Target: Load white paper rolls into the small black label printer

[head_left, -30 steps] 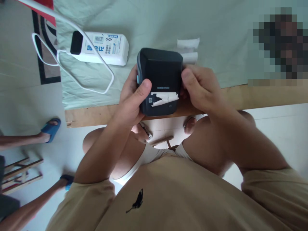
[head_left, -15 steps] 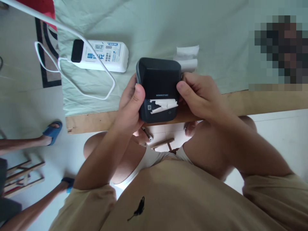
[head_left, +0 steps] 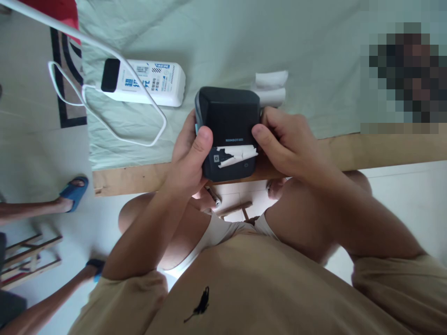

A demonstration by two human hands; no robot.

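Now the left hand holds one side of the black box, thumb on top, and the right hand pinches the other side. The box is between them, above the wooden table edge. It seems best to grip both sides the same, hold it flat, and leave the torn white sticker alone.

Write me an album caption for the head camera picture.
Left hand and right hand hold a black device at the wooden table edge, with a white power bank and cable nearby.
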